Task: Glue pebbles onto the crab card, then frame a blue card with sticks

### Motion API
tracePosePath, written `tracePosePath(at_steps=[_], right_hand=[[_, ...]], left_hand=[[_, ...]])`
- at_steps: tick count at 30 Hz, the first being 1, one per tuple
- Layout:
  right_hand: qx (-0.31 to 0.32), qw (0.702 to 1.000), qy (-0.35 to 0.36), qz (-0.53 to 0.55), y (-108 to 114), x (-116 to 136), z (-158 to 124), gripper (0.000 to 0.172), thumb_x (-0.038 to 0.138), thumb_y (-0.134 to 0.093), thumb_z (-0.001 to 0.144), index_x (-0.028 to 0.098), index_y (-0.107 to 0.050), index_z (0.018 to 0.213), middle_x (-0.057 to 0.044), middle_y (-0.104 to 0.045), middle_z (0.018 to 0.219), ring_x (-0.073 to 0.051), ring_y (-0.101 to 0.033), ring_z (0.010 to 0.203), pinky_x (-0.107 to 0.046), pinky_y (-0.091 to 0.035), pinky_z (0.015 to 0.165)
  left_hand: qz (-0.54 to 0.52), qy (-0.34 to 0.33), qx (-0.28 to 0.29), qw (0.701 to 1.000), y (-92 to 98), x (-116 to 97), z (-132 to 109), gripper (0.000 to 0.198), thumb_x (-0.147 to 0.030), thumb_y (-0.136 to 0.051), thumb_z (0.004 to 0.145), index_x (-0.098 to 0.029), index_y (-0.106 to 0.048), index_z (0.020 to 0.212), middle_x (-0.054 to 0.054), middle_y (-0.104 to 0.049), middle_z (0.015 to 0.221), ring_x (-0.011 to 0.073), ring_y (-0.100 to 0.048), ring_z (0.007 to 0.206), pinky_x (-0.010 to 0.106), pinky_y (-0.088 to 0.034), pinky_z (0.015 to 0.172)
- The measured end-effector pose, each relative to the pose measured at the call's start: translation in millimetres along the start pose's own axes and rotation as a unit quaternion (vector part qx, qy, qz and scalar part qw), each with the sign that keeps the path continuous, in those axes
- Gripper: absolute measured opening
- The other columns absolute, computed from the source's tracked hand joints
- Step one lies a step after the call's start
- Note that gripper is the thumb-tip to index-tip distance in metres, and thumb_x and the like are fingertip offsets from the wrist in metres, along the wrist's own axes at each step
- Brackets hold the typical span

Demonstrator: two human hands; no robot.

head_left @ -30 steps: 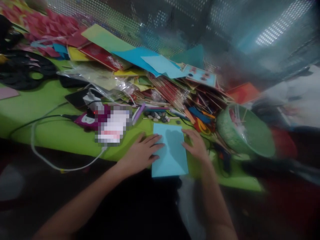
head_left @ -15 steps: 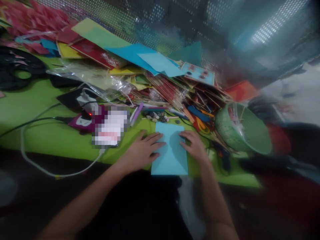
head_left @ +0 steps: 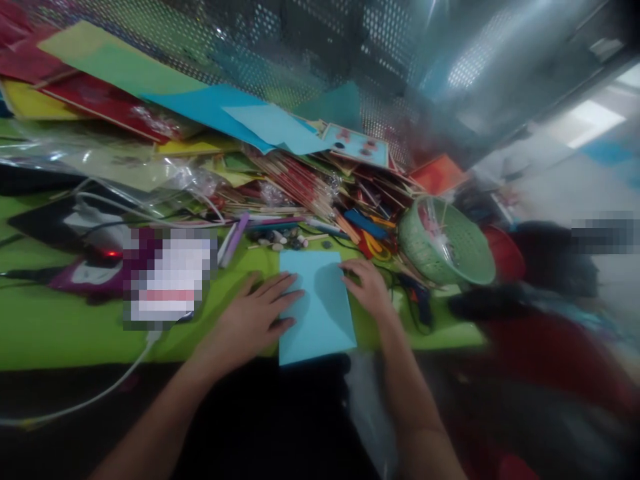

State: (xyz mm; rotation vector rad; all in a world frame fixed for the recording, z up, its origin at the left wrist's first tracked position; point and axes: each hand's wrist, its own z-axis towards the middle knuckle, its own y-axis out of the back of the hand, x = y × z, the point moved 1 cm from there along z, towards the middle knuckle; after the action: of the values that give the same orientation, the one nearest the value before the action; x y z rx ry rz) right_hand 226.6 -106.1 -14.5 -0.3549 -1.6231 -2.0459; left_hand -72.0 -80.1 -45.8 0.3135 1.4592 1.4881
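Note:
A light blue sheet of paper (head_left: 315, 313) lies flat on the green table (head_left: 65, 327) at its near edge, its lower end just over the edge. My left hand (head_left: 253, 320) rests palm down on the sheet's left side, fingers stretched out onto the paper. My right hand (head_left: 367, 290) presses the sheet's right edge with its fingers spread and flat. Neither hand holds anything.
Behind the sheet lies a heap of coloured paper (head_left: 225, 113), wooden sticks (head_left: 300, 183), pens, small pebbles (head_left: 283, 239) and scissors (head_left: 373, 243). A green colander (head_left: 445, 243) stands at the right. At the left sit a blurred-out patch (head_left: 167, 277), a white cable (head_left: 100, 393) and plastic bags.
The view has swung to the right, so everything sits further left in the picture. Both hands stay flat on the blue sheet in about the same places.

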Motion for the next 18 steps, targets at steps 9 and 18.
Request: tracePosePath(at_steps=[9, 18], right_hand=[[-0.007, 1.0, -0.004, -0.016, 1.3, 4.4, -0.6, 0.025, 0.028, -0.061, 0.099, 0.024, -0.074, 0.119, -0.009, -0.075, 0.118, -0.026, -0.067, 0.113, -0.042, -0.051, 0.102], [-0.044, 0.971, -0.05, -0.228, 39.1, -25.1, 42.4, 0.054, 0.031, -0.066, 0.093, 0.021, -0.059, 0.145, -0.016, -0.058, 0.147, -0.037, -0.05, 0.136, -0.054, -0.04, 0.115]], left_hand=[[-0.009, -0.004, -0.02, 1.0, -6.0, 5.6, -1.9, 0.046, -0.046, -0.055, 0.101, -0.036, -0.061, 0.145, 0.004, -0.051, 0.161, 0.0316, -0.05, 0.148, 0.061, -0.025, 0.127], [0.001, -0.012, -0.019, 1.0, -7.5, 8.1, -1.8, 0.046, -0.047, -0.055, 0.101, -0.035, -0.061, 0.145, 0.004, -0.05, 0.161, 0.0309, -0.05, 0.148, 0.059, -0.026, 0.126]])
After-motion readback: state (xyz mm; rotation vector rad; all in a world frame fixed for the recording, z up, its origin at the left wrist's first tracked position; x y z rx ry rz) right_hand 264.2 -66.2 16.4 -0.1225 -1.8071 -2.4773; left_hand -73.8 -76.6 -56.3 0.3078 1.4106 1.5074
